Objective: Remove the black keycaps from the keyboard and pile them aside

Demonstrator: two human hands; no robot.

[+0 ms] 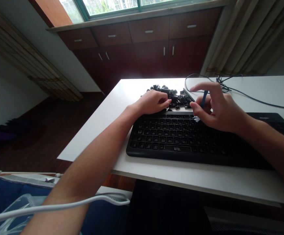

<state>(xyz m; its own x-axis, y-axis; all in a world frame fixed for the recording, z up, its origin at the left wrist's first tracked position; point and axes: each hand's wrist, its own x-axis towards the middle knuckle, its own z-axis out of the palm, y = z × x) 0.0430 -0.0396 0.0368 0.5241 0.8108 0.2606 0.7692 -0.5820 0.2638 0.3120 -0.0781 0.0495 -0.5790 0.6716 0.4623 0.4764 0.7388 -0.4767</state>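
— What shows from the head camera?

— A white table [100, 124] set toward a wall of dark wooden cabinets [144, 49] under a window. A black keyboard [181, 142] lies flat on it, close to the near edge, and runs off to the right under the right forearm.

— And the hands?

— The left hand [153, 101] rests just behind the keyboard's far left corner, knuckles up and fingers curled under. Its fingertips are at the near edge of a heap of loose black keycaps [179, 100], which sits on the table right behind the keyboard.

— Has it got one of them?

— I cannot tell. The fingertips are tucked in, and the caps are dark against each other.

— The right one?

— The right hand [214, 109] hovers over the keyboard's top rows, just right of the heap. It has a slim blue tool [204, 97] pinched between the thumb and the bent fingers. The forefinger is stretched out straight above it, pointing left. The tool stands steeply, with its pale lower end down by the keyboard's back edge.

— Anything else?

— A thin dark cable [254, 98] loops on the table behind the right hand and trails off to the right. A curtain [249, 36] hangs at the far right. Down in the near left corner, a white cord [58, 206] crosses the left forearm above something blue.
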